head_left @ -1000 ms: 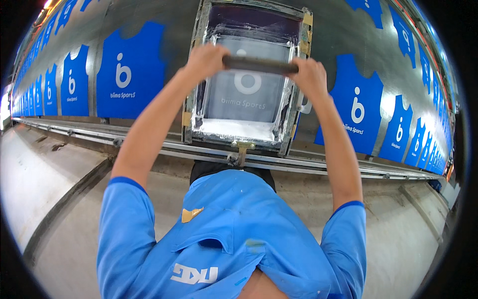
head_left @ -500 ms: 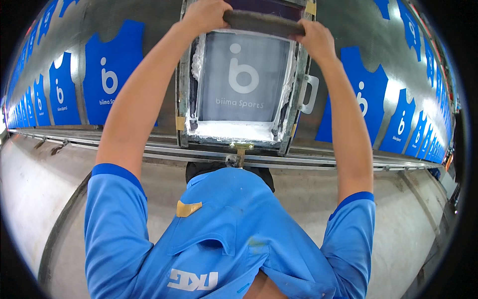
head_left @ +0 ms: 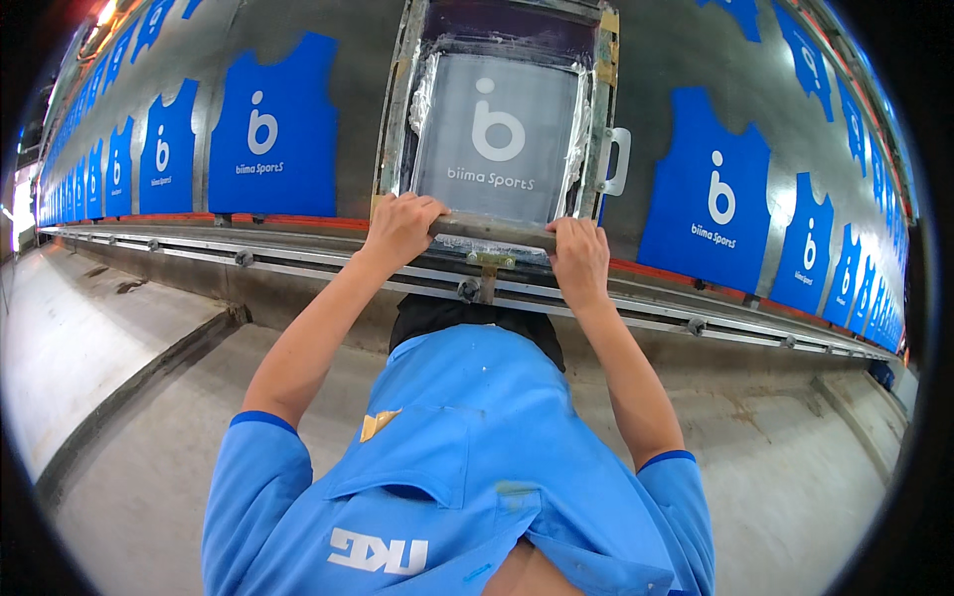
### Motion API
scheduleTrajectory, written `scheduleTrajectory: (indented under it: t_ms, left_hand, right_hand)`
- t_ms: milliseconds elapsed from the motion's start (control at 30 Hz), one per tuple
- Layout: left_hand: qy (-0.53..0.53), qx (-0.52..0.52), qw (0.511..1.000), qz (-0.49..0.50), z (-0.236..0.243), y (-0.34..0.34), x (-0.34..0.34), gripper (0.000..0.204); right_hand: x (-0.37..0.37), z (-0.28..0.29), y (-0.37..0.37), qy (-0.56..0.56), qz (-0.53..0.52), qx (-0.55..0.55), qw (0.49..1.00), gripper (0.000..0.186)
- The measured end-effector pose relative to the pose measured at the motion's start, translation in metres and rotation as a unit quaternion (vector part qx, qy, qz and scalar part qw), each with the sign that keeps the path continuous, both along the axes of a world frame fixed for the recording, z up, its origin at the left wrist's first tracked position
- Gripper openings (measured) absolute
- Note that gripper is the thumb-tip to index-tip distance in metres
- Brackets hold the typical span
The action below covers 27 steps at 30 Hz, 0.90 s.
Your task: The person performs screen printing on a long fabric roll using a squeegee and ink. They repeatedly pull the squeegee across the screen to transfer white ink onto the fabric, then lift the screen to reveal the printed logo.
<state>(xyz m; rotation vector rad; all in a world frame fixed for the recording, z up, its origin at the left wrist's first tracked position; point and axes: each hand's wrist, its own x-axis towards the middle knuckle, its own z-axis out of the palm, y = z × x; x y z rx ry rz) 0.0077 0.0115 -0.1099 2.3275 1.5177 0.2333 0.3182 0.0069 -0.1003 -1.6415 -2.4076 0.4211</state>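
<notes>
A screen printing frame (head_left: 395, 109) lies on the long table ahead of me, its grey mesh (head_left: 452, 119) bearing a pale design. Across the near end of that frame runs a squeegee (head_left: 492, 228). My left hand (head_left: 402, 228) is closed round the squeegee's left end, my right hand (head_left: 579, 253) round its right end. White ink (head_left: 574, 149) is smeared along the sides of the mesh. The squeegee's blade and whatever lies beneath the screen are hidden.
Blue garment panels with white prints, such as one at left (head_left: 278, 129) and one at right (head_left: 711, 189), lie in rows on the dark table (head_left: 636, 74). A white handle (head_left: 618, 161) sticks out from the frame's right side. A metal rail (head_left: 328, 260) follows the table's near edge.
Both hands have drawn the squeegee from the far end of the mesh to its near end, toward me. My grip stays closed on it. The view has shifted slightly.
</notes>
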Motion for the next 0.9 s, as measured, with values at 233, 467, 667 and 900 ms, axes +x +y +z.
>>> scheduleTrajectory:
  t_ms: [233, 467, 667, 900]
  left_hand:
    - [0.049, -0.043, 0.998, 0.022, 0.005, 0.042, 0.030, 0.047]
    - [0.067, -0.206, 0.975, -0.048, -0.026, 0.091, 0.048, 0.071]
    - [-0.055, -0.341, 0.937, -0.043, 0.001, 0.128, 0.061, 0.075]
    - [-0.025, -0.045, 0.998, 0.032, 0.015, 0.209, 0.083, 0.068]
  right_hand:
    - [0.002, 0.005, 0.054, 0.025, 0.043, -0.084, 0.995, 0.038]
    - [0.023, -0.028, 0.103, -0.013, 0.064, -0.337, 0.939, 0.071]
    - [0.053, 0.034, 0.119, 0.098, -0.045, -0.364, 0.925, 0.068]
    - [0.140, -0.065, 0.089, 0.206, -0.304, 0.027, 0.930, 0.034]
